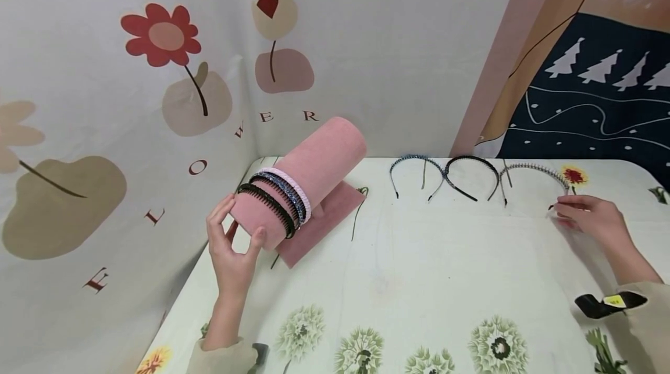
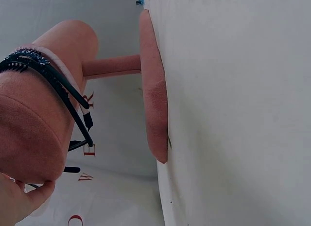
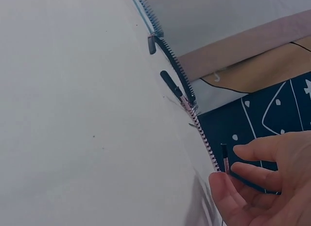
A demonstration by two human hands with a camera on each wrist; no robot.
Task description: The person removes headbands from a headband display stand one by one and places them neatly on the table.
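Observation:
A pink headband display stand, a padded cylinder on a flat base, stands at the left of the table. Around its near end sit a black toothed headband, a glittery blue one and a pale lilac one. My left hand grips the cylinder's near end, thumb and fingers spread to either side. On the right, my right hand pinches one end of a beaded headband between thumb and fingers. That headband's dark tip pokes out beside the fingertips in the right wrist view.
Along the table's back edge lie a blue headband and a black headband, in a row with the beaded one. A flower-printed cloth covers the table. Printed curtains hang behind and to the left.

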